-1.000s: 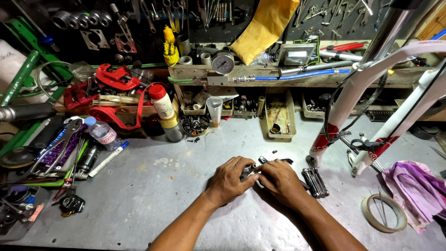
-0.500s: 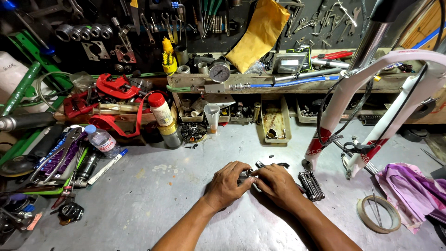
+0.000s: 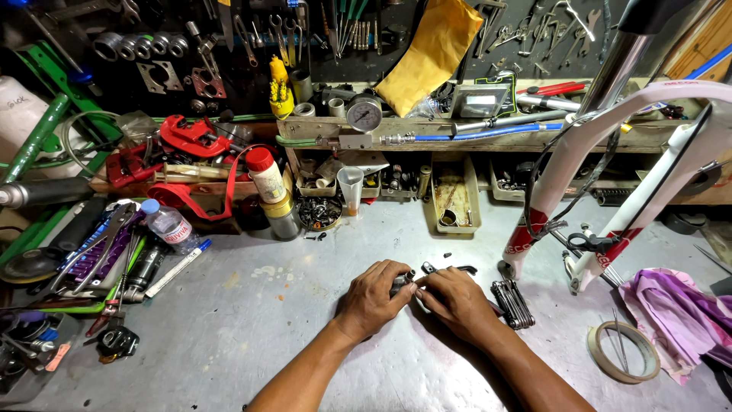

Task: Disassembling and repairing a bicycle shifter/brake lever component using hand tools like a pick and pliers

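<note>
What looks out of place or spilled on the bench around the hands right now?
Nothing spilled. Both hands, left hand and right hand, pinch a small dark metal part; loose small bits lie scattered just behind it.

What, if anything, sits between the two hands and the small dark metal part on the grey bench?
Nothing visible. The left hand and right hand both already close on the small dark metal part between them. The folding multi-tool lies beside the right hand, clear of it.

Left hand [image 3: 375, 297] and right hand [image 3: 456, 299] (fingertips together)
</note>
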